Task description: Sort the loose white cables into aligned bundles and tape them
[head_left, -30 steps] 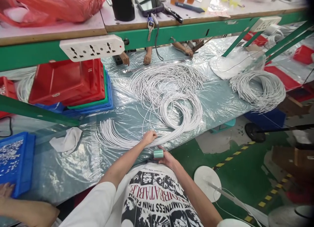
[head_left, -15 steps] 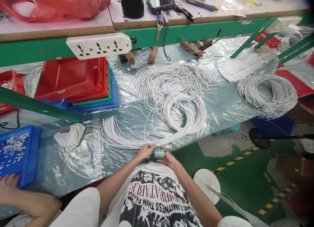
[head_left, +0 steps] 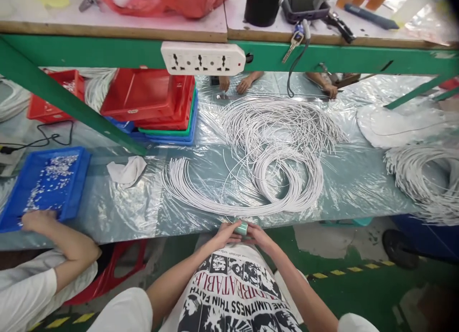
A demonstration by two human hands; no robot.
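Note:
At the table's front edge, close to my shirt, a small pale-green roll (head_left: 241, 228) that looks like tape sits between my hands. My left hand (head_left: 226, 234) has its fingers closed against the roll's left side. From the right, my right hand (head_left: 258, 236) grips it too; some fingertips of both hands are hidden. Just beyond them lies a curved bundle of white wires (head_left: 222, 207), its cut ends fanned out on the left and its other part coiled (head_left: 261, 174) on the right.
A larger heap of loose white wires (head_left: 283, 114) lies behind. Left are a white cloth (head_left: 126, 171), stacked red trays (head_left: 143, 95) and a blue tray (head_left: 81, 179) with a co-worker's hand (head_left: 39, 221) in it. A green shelf beam (head_left: 107, 53) crosses above; other people's hands (head_left: 245, 84) work beneath it.
The camera view has swung left. My left hand has come from beside the wire bundle onto the green roll, and both hands now meet around it.

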